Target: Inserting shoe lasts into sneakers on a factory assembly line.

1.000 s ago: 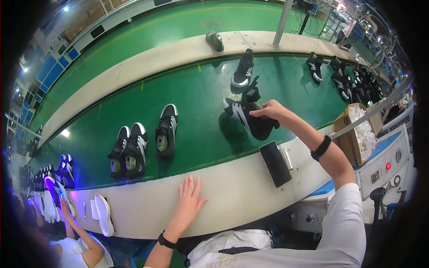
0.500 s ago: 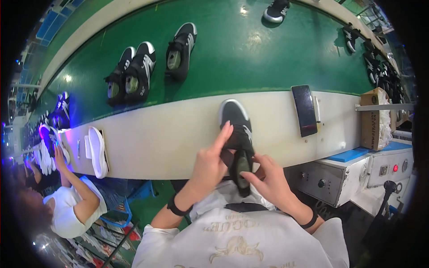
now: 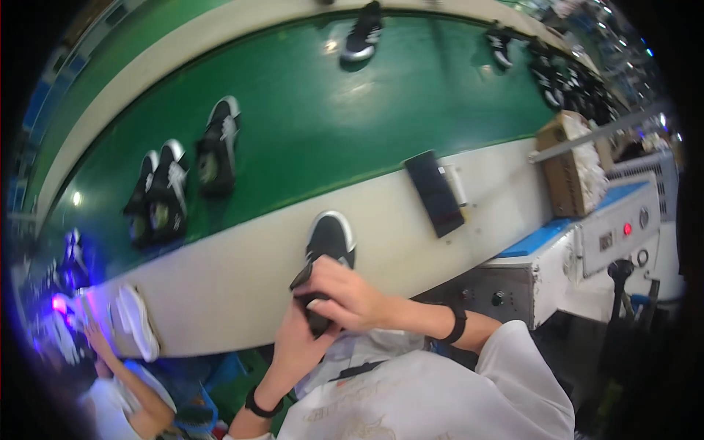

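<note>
Over here, left of the held black shoe (image 3: 331, 240), lie a white sole (image 3: 138, 323) and three black shoes (image 3: 168, 189). The left grip (image 3: 299, 346) wraps its heel end; the right grip (image 3: 348, 297) pinches its upper, blocking its middle, toe over the pale surface (image 3: 235, 293). Right of it: a phone (image 3: 434, 194), then a cardboard box (image 3: 563, 172).

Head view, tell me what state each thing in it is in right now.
Held shoe: toe pointing away from the person
Left hand: closed on the shoe's rear part
Right hand: fingers bent, gripping near the shoe's opening
Three shoes at left: upright on the green surface
Phone: lying on the bench, screen dark
Cardboard box: open, holding white material
Red button: looks lit
</note>
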`<action>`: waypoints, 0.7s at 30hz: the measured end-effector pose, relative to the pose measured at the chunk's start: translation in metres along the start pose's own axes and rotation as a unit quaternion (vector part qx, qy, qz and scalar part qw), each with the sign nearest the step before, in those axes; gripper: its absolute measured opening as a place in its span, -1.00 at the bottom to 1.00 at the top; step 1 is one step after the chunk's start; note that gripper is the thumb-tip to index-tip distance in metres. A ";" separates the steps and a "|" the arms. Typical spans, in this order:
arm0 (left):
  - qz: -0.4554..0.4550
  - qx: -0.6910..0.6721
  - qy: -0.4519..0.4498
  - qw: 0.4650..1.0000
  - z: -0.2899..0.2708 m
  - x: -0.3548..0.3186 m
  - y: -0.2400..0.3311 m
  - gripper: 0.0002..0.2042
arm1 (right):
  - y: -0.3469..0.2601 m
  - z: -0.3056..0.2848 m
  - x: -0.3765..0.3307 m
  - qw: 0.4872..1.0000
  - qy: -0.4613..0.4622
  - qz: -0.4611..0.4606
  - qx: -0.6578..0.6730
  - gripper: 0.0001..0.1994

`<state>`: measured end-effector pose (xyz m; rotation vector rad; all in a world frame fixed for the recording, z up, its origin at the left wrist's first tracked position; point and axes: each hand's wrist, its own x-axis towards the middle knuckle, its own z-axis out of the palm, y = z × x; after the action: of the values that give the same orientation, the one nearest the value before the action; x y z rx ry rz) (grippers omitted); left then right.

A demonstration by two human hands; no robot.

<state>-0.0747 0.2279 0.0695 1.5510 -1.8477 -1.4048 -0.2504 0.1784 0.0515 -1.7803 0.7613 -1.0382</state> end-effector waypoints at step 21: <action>-0.059 -0.297 -0.103 0.947 -0.046 0.057 -0.062 -0.65 | 0.004 -0.021 0.016 0.999 0.036 -0.009 -0.031 -0.69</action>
<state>-0.0257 0.1619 0.0200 1.2474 -1.2544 -2.0072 -0.2621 0.1552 0.0581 -1.8137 0.8319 -1.1053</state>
